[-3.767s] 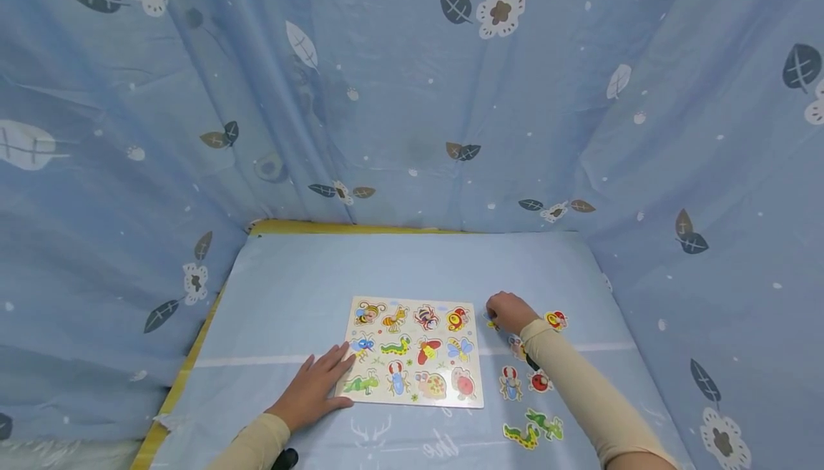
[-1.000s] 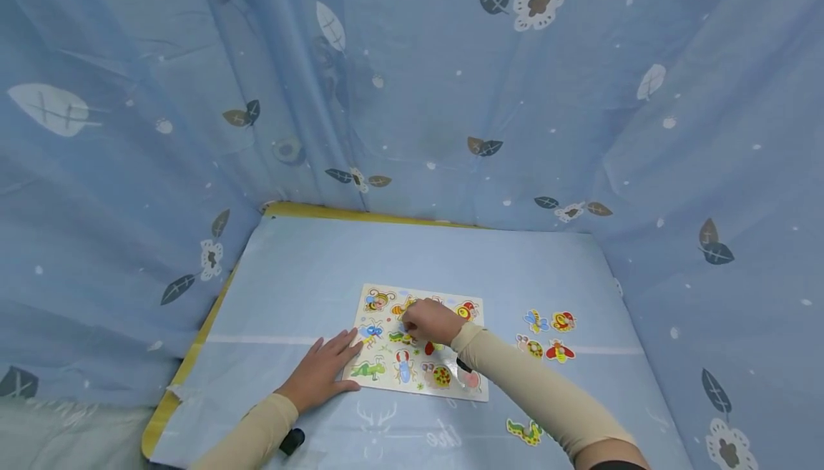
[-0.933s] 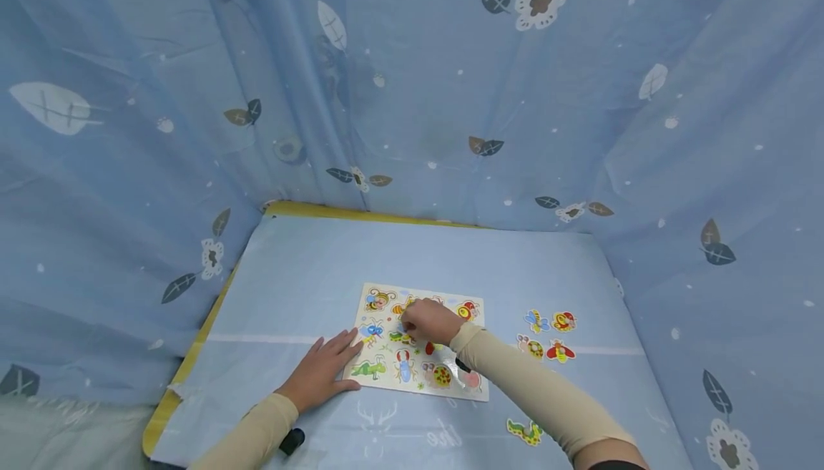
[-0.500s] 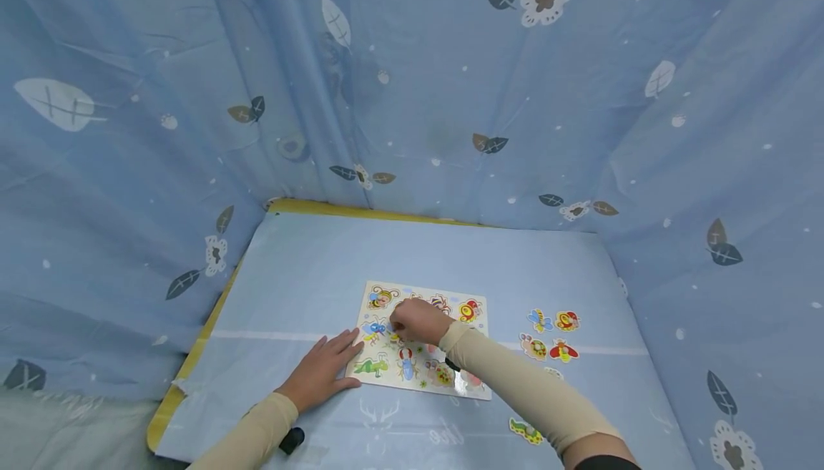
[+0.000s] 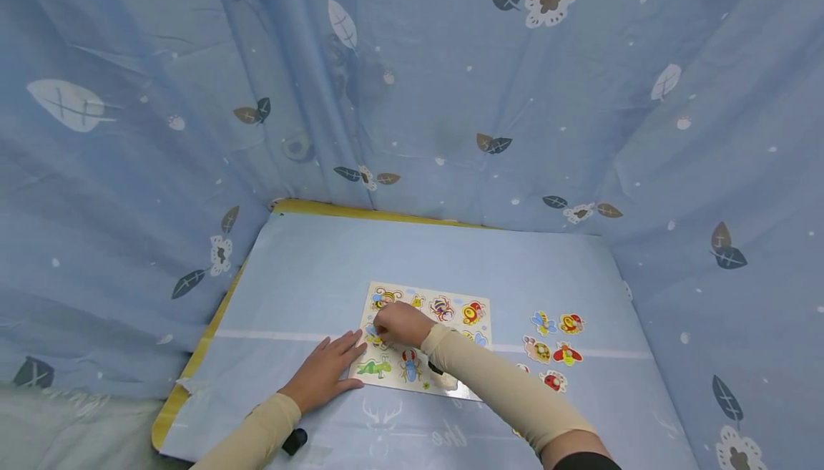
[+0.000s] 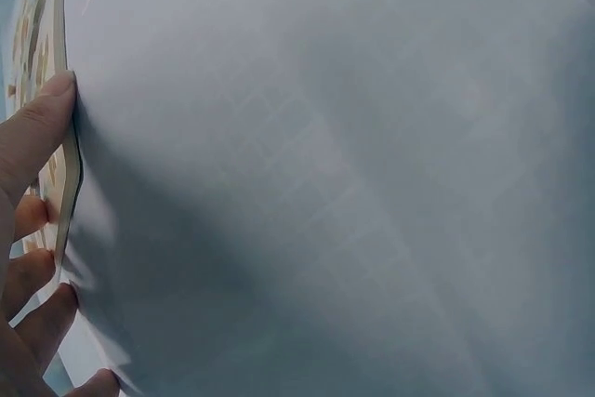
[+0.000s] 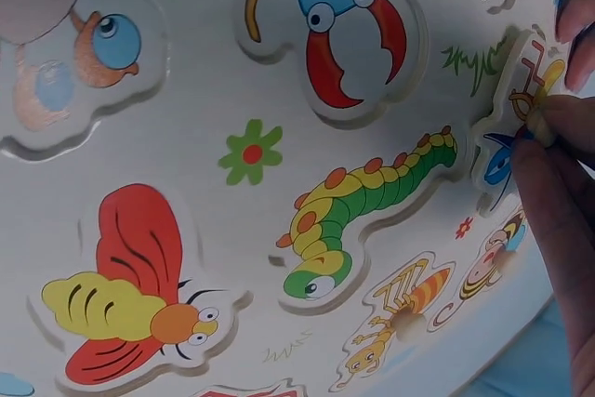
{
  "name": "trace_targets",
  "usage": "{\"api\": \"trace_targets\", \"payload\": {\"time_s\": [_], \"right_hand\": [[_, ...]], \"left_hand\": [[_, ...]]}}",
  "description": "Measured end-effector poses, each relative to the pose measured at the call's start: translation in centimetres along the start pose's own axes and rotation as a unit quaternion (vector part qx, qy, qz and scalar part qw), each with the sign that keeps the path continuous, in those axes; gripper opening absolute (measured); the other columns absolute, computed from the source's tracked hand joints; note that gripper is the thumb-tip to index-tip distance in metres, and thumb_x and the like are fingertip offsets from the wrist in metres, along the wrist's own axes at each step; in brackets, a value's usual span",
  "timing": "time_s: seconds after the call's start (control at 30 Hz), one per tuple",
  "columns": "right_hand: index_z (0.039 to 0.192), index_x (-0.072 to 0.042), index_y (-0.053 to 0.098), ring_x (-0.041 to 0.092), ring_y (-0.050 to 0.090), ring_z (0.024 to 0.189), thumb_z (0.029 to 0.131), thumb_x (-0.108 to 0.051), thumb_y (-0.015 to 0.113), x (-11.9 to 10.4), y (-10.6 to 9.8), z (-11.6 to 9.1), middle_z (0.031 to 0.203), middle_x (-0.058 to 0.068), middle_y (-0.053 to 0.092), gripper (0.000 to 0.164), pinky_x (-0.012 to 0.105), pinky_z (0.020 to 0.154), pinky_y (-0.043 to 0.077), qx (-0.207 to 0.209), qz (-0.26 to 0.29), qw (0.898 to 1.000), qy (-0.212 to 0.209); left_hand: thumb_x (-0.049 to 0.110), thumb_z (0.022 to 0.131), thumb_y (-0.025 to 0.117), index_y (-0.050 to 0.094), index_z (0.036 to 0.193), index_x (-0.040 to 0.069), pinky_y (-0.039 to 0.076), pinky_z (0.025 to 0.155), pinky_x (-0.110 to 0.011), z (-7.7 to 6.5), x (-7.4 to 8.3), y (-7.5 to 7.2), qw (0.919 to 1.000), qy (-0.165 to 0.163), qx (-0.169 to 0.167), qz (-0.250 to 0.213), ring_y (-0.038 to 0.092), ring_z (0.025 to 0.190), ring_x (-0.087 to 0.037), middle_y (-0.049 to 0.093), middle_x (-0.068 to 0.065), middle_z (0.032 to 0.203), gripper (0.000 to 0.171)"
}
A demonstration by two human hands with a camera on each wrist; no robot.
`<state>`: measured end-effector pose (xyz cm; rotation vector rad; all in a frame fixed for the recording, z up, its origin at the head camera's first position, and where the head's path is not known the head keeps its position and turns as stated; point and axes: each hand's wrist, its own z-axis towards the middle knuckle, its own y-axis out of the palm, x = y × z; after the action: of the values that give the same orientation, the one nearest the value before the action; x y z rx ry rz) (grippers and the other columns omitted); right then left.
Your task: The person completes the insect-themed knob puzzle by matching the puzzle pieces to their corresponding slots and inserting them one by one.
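Note:
A white puzzle board [image 5: 485, 309] with insect-shaped recesses lies on the covered table. My left hand [image 5: 325, 370] rests on its left side, fingers spread over the edge. In the left wrist view the thumb [image 6: 42, 113] lies along the board's near edge. Over the left part of the board, my right hand [image 5: 402, 323] reaches down. Its thumb and finger pinch the small knob of a blue insect puzzle piece [image 7: 499, 169], which lies at the blue insect's spot. A wasp piece [image 7: 404, 323] and a bee piece [image 7: 502, 253], both with knobs, sit nearby in the board.
Right of the board lie loose pieces: a blue bee [image 5: 543, 322], a red-and-yellow bug [image 5: 571, 323], a spotted snail-like bug [image 5: 536, 350], a red fly [image 5: 568, 354] and a ladybird [image 5: 553, 380]. The right sleeve [image 5: 496, 377] hides others. A patterned curtain [image 5: 438, 98] encloses the table.
My right hand has gone from the loose pieces at the right to the board, then slid left from beside the caterpillar to the blue insect's spot. The left hand has stayed on the board.

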<state>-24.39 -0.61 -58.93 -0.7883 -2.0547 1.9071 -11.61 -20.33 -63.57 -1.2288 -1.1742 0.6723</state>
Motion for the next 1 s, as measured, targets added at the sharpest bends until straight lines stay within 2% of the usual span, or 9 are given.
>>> {"api": "trace_targets", "payload": {"time_s": [0.13,0.37,0.67,1.0], "right_hand": [[0.083,-0.019,0.078,0.0,0.047,0.061,0.094,-0.017,0.077,-0.3,-0.1,0.3,0.075,-0.012,0.07,0.012,0.014,0.06,0.042,0.0,0.0,1.0,0.005],[0.084,-0.019,0.079,-0.001,0.048,0.061,0.094,-0.018,0.077,-0.8,-0.2,0.8,0.076,-0.012,0.071,0.01,0.013,0.059,0.041,-0.001,0.004,1.0,0.016],[0.089,-0.019,0.08,-0.002,0.057,0.069,0.095,-0.021,0.077,-1.2,-0.1,1.4,0.084,-0.011,0.075,0.006,0.014,0.065,0.051,-0.003,-0.007,1.0,0.025],[0.089,-0.018,0.079,-0.001,0.055,0.067,0.093,-0.017,0.079,-1.5,0.3,1.5,0.083,-0.01,0.075,0.004,0.014,0.063,0.049,-0.009,0.007,0.999,0.051]], "left_hand": [[0.06,0.087,0.073,0.054,0.151,0.021,0.037,0.121,-0.063,0.0,0.0,0.1,1.0,-0.003,0.0,0.003,0.041,0.153,-0.027,0.04,-0.001,0.166,0.077],[0.059,0.088,0.073,0.055,0.151,0.02,0.037,0.121,-0.064,-0.1,-0.1,0.1,0.9999,0.007,0.008,-0.004,0.042,0.152,-0.028,0.041,-0.002,0.166,0.077],[0.057,0.09,0.072,0.054,0.152,0.018,0.037,0.121,-0.065,0.0,-0.2,-0.3,0.9997,0.017,0.008,-0.013,0.041,0.153,-0.029,0.04,-0.004,0.167,0.075],[0.057,0.09,0.073,0.054,0.151,0.017,0.037,0.12,-0.066,-0.1,-0.2,-0.3,0.9996,0.017,0.008,-0.021,0.041,0.152,-0.03,0.04,-0.005,0.166,0.076]]}}
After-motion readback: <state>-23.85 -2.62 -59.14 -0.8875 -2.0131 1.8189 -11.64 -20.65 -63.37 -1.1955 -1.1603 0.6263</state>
